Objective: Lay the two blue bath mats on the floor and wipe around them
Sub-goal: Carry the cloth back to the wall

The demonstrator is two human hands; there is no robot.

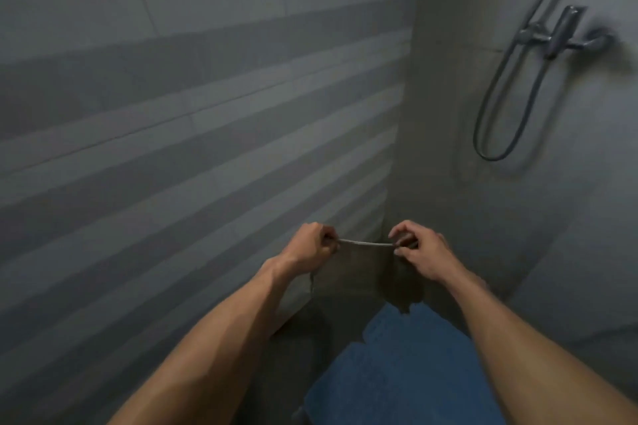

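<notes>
Both hands [307, 243] [419, 252] pinching cloth [359, 272] top edge taut, blue mat [407, 366] below

Dim bathroom corner, striped grey tiled wall [172, 97]; shower mixer [559, 34], looped hose [497, 134]

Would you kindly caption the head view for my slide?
Both hands, left hand and right hand, stretch a grey cloth above a blue bath mat.

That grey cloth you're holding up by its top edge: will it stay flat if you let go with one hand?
Probably not. The cloth hangs limp between left hand and right hand, its bottom edge ragged, so it looks floppy. It seems thin and light, likely to swing.
</notes>
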